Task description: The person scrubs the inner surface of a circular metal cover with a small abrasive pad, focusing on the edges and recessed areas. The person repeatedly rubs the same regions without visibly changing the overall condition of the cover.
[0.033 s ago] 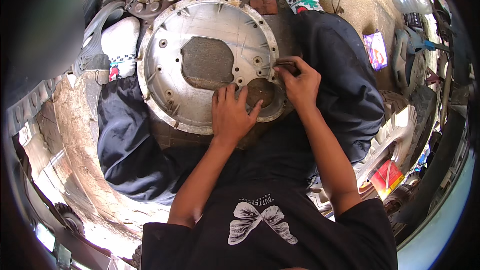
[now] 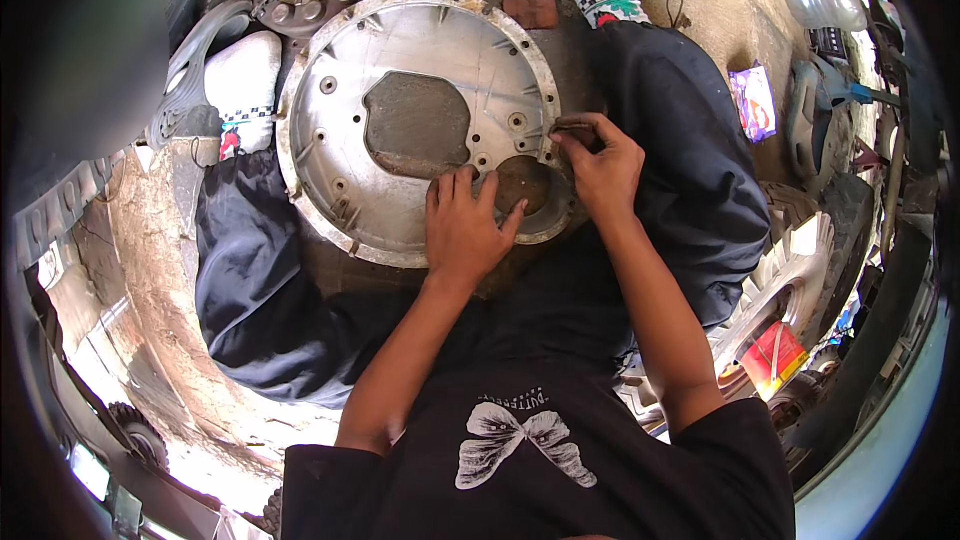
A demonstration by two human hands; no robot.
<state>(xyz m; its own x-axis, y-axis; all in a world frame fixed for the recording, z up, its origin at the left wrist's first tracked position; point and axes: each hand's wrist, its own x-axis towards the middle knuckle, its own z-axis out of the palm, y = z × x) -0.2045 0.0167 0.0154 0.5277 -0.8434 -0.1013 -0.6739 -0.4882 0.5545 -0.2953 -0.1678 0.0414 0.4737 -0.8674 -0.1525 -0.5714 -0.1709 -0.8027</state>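
Round metal housing (image 2: 410,48) lay just ahead of both hands, between the legs (image 2: 670,130); no long axis. Left hand (image 2: 463,225) sat over its near edge, fingers loosely spread, nothing visibly gripped. Right hand (image 2: 608,168), nearer the right rim (image 2: 546,90), was pinched; couldn't tell on what.

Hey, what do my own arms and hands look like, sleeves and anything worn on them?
Your left hand and right hand are bare, with no gloves or watch visible. Both forearms are uncovered below the short, plain black sleeves of a black T-shirt with a pale butterfly print.
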